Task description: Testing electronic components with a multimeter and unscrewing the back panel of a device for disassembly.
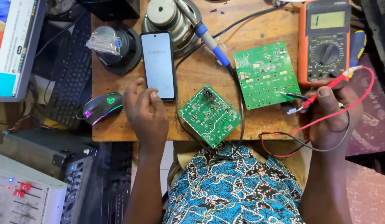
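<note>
the left hand (144, 114) rests on the wooden worktop (192, 74) with its fingers loosely curled and grasping nothing; the thumb and forefinger lie at the near edge of a black slab smartphone (158, 64) with a lit pale screen, which lies flat and face up, probably so it can be tapped and read at a glance. a black computer mouse with a green glowing edge (102, 108) sits just left of that hand.

the right hand (331, 114) is clenched around a red meter probe (331, 85) and a black meter probe (294, 96), both pinched together in the fingers. the black tip points left onto the right edge of a larger green rectangular circuit board (266, 74); whether it touches i cannot tell. red and black leads loop from the hand down past the worktop's near edge.

an orange-cased multimeter with a round dial (327, 41) stands just beyond the right hand, display facing the person, near enough to read while probing.

a smaller green square circuit board (209, 116), turned diamond-wise, lies between the hands at the near edge. a blue-handled soldering iron (209, 39) lies farther back.
</note>
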